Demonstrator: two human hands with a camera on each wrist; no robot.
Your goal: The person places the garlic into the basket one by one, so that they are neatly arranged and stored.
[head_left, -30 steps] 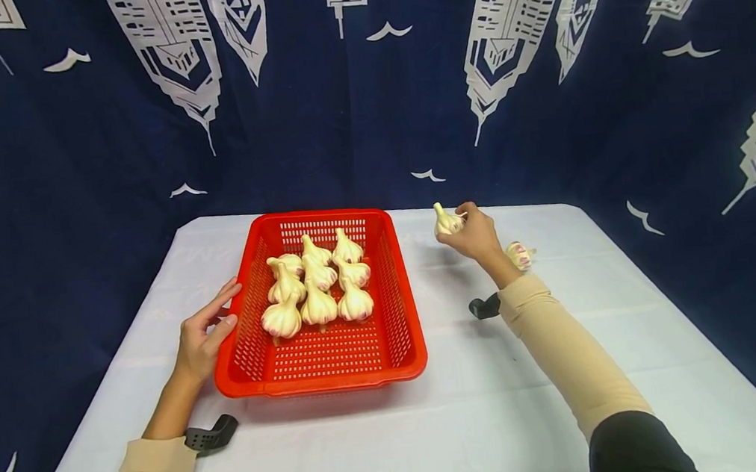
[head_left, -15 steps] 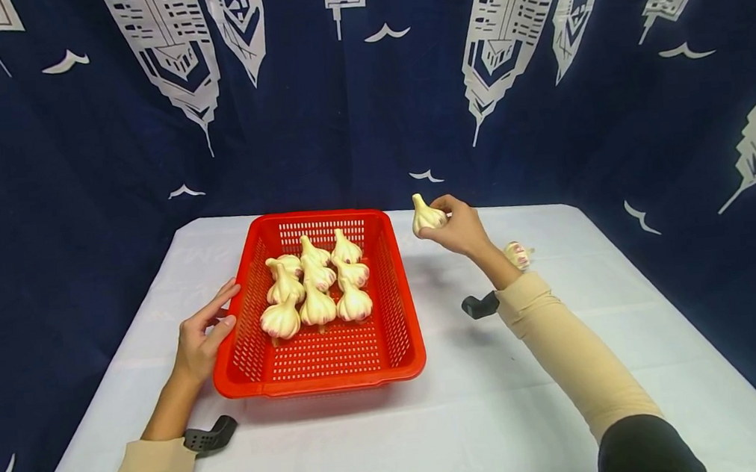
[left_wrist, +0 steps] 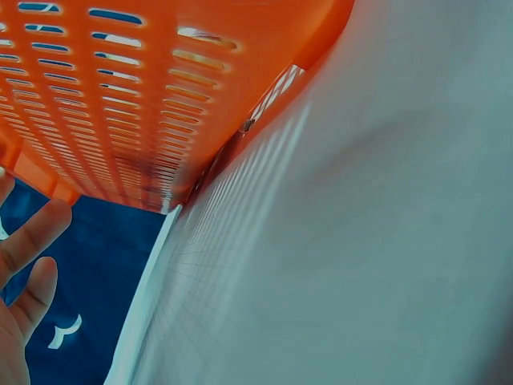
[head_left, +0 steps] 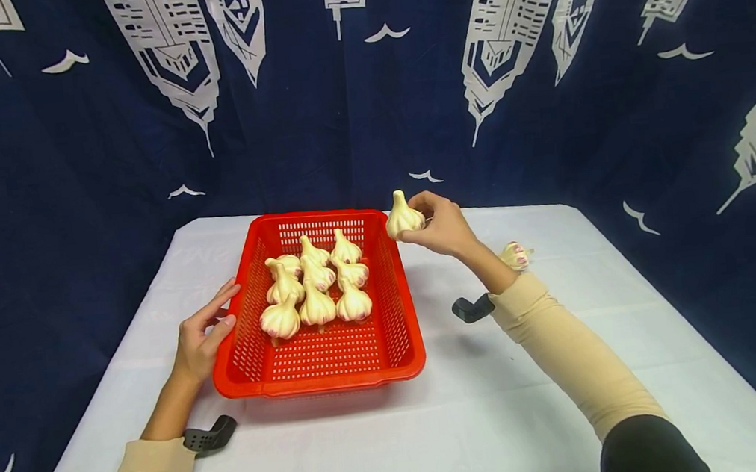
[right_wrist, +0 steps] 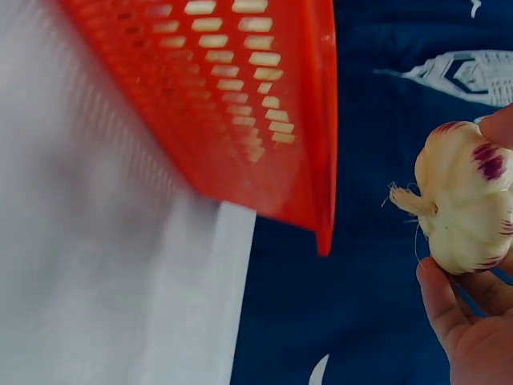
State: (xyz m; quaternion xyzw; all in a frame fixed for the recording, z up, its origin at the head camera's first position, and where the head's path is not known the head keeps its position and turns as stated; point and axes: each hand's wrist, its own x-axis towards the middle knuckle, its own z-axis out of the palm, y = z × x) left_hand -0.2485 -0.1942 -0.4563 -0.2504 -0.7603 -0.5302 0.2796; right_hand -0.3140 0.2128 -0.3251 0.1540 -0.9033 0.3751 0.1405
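Observation:
My right hand point(head_left: 443, 224) holds a garlic bulb point(head_left: 403, 217) between thumb and fingers, raised at the far right corner of the red plastic basket point(head_left: 415, 315). The right wrist view shows this garlic bulb point(right_wrist: 461, 200) from its root end, with purple streaks, beside the basket's outer wall point(right_wrist: 309, 184). Several more garlic bulbs point(head_left: 318, 305) stand in the basket, mostly stem up, in rough rows. On the basket's left rim lies my left hand point(head_left: 197, 342), its fingers fairly straight and its thumb near the edge. The left wrist view shows relaxed fingers point(left_wrist: 36, 241) beside the basket.
One loose garlic bulb point(head_left: 515, 255) lies on its side on the white tabletop point(head_left: 475, 415), right of the basket and partly behind the right forearm. A dark blue printed curtain point(head_left: 314, 121) hangs behind the table.
My right hand has carried its garlic bulb leftward and slightly up, from above the table to the basket's far right corner. My left hand has stayed on the rim.

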